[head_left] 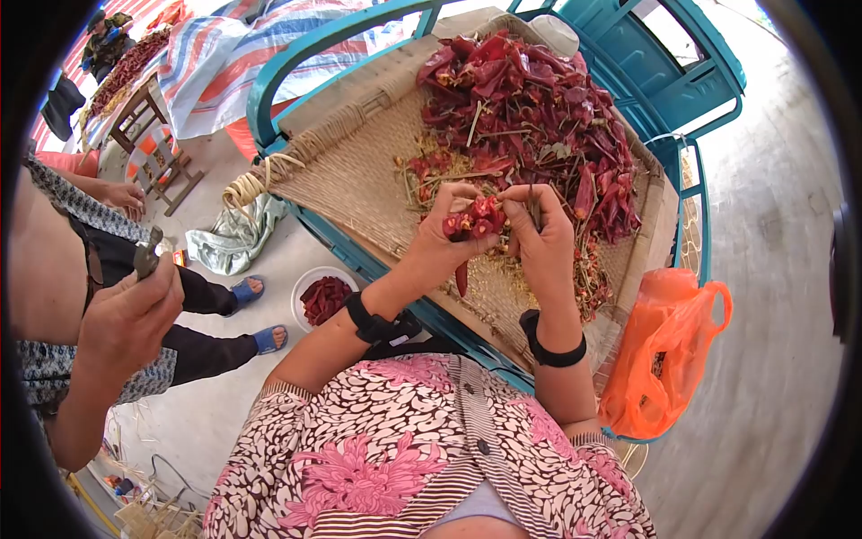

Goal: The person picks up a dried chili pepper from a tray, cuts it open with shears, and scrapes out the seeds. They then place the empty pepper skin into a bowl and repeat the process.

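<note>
My left hand (446, 232) is closed around a few dried red chili peppers (476, 218), with one long pepper hanging below the fingers. Close beside it, my right hand (544, 232) is closed in a pinch at the stem end of the peppers. A thin dark tool (536, 207) shows between its fingers; its full shape is hidden. Both hands are above the near edge of a woven mat (359, 175). On the mat, a large heap of dried red chili peppers (530, 108) lies beyond my hands, with yellowish seeds and stem bits around it.
The mat rests in a teal metal cart (269, 81). An orange plastic bag (664, 359) hangs at its right corner. On the floor to the left is a white bowl (299, 301) of red peppers. A person's hand (135, 314) at far left holds a dark metal object.
</note>
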The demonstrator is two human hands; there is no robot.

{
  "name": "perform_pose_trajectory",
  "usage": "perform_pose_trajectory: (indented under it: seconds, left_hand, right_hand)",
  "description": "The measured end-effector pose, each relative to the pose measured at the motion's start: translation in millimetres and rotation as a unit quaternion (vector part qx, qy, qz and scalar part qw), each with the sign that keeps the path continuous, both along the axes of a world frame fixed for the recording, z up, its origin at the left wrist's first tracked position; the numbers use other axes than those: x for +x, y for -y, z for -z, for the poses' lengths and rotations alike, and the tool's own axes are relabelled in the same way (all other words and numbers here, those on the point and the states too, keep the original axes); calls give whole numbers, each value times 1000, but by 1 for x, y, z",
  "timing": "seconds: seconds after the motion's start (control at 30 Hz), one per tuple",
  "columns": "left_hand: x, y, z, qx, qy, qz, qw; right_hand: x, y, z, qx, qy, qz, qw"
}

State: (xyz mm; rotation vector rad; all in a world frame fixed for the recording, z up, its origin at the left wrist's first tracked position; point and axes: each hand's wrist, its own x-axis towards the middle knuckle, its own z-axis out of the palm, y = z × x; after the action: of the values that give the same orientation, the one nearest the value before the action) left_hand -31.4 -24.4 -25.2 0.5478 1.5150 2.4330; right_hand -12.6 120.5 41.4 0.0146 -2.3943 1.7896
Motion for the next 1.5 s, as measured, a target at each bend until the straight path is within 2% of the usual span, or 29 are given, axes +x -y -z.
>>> perform_pose_trajectory:
  seconds: [0.03, 0.13, 0.17, 0.27, 0.37, 0.4, 0.47, 0.57, 0.6, 0.67, 0.7, 0.73, 0.87, 0.97, 1.07, 1.17, 1.27, 1.37, 1.43, 1.47, 1.5]
  left_hand:
    - [2, 0, -2, 24, 5, -7, 1000]
    - [0, 3, 2, -74, -23, -44, 996]
    - [-1, 4, 3, -75, -37, -53, 995]
    - [0, 3, 6, -70, -62, -69, 993]
    - [2, 1, 9, -68, -63, -85, 992]
    - [2, 0, 10, -78, -68, -102, 989]
    - [3, -1, 13, -80, -56, -117, 988]
    - [7, -2, 16, -32, 5, -89, 995]
    - [8, -1, 15, 1, 32, -66, 997]
    - [8, 1, 9, 39, 64, -16, 997]
    - [9, 4, 4, 44, 70, 10, 997]
    - [9, 7, 0, 50, 75, 36, 995]
    - [7, 18, -5, 47, 58, 86, 994]
    - [8, 28, -10, 26, 45, 101, 994]
    - [9, 33, -12, 6, 33, 110, 993]
    - [7, 34, -11, -3, 20, 117, 993]
    - [6, 35, -8, 8, 26, 127, 992]
    - [1, 40, -4, -8, -18, 152, 988]
    - [-1, 42, -2, -34, -79, 156, 984]
    - [-1, 43, -1, -73, -28, 158, 984]
    - [1, 42, -4, -67, 7, 139, 988]
  right_hand:
    - [1, 2, 2, -30, 0, 3, 1000]
    - [6, 3, 2, -79, 41, 3, 996]
    - [6, 3, 1, -88, 60, 3, 994]
    - [5, 8, 7, -48, -27, -6, 998]
    - [8, 10, 4, -55, 4, -18, 998]
    - [7, 11, 8, 43, -90, -17, 995]
    - [4, 13, 21, 235, -273, -16, 933]
    - [6, 13, 26, 351, -299, -22, 887]
    - [7, 13, 26, 354, -303, -20, 884]
    - [11, 17, 28, 195, -199, 34, 960]
    - [15, 19, 27, 112, -141, 60, 982]
    - [22, 23, 12, -73, -23, 55, 996]
    - [26, 18, 13, -319, 73, -13, 945]
    - [27, 14, 9, -427, 146, -39, 892]
    - [25, 3, 16, -540, 231, -88, 804]
    - [25, 2, 13, -525, 223, -102, 815]
    - [26, 3, 8, -559, 238, -135, 783]
    - [24, 4, 3, -746, 334, -137, 559]
    - [22, 1, 1, -723, 303, -134, 606]
    - [19, -1, -1, -710, 283, -135, 631]
    - [17, -2, -4, -611, 222, -91, 754]
